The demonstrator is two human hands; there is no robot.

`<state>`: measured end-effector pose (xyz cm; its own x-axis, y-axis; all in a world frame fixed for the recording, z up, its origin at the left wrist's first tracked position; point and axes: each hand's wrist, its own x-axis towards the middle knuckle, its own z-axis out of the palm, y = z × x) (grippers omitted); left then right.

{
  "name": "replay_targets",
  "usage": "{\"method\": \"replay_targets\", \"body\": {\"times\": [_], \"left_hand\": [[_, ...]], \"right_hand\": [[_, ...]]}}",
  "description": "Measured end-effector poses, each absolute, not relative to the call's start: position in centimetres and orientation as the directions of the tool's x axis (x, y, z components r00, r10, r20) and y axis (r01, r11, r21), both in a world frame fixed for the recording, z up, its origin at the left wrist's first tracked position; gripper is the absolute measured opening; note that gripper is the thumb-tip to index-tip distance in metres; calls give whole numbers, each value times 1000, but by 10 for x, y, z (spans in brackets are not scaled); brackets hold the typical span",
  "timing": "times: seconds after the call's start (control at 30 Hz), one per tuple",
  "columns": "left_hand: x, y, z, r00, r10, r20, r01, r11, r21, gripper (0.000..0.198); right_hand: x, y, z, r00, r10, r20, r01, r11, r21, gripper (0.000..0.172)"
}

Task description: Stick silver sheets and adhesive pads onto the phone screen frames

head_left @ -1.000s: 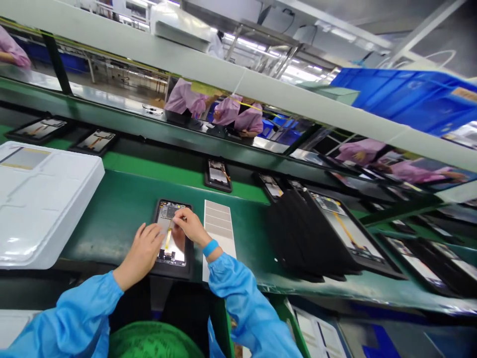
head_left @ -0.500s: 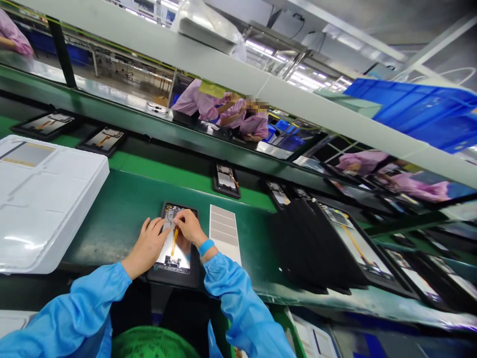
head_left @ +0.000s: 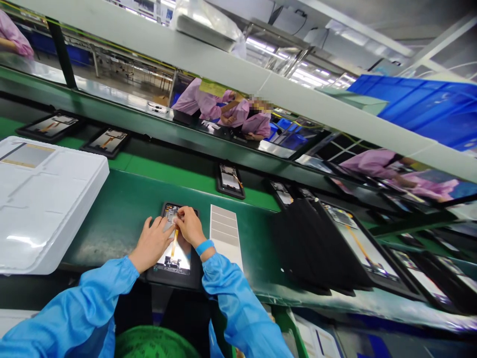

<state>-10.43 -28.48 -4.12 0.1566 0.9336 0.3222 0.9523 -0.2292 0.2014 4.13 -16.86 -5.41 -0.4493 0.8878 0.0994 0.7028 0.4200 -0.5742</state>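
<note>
An open tablet (head_left: 175,256) in a black frame lies on the green bench in front of me, its silver inner plate and an orange flex cable showing. My left hand (head_left: 152,243) rests on its left edge with the fingers laid flat and slightly apart. My right hand (head_left: 190,226) is over the upper part of the tablet, fingers pinched together near the small board at the top; what they hold is too small to name. A blue wristband sits on my right wrist.
A sheet of grey strips (head_left: 225,233) lies right of the tablet. A white moulded tray (head_left: 44,199) stands at the left. A stack of dark tablet frames (head_left: 328,243) leans at the right. More tablets ride the belt (head_left: 149,171) behind. Workers in pink sit opposite.
My hands stay on the tablet; the right fingers have crept slightly toward its top edge. The view has shifted a little.
</note>
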Motion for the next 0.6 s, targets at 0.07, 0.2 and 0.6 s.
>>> {"method": "replay_targets", "body": {"times": [0.07,0.2,0.6], "left_hand": [[-105,-285,-41,146,937,317,956,-216,200,31],[-100,-286,-41,109,941,321,973,-167,160,30],[-110,-302,-27,34,922,386,994,-72,84,40]], "right_hand": [[42,-165,-55,-441,893,95,715,413,-563,15],[40,-163,-56,-447,889,97,719,421,-553,12],[28,-152,-41,-446,889,102,794,446,-412,16]]}}
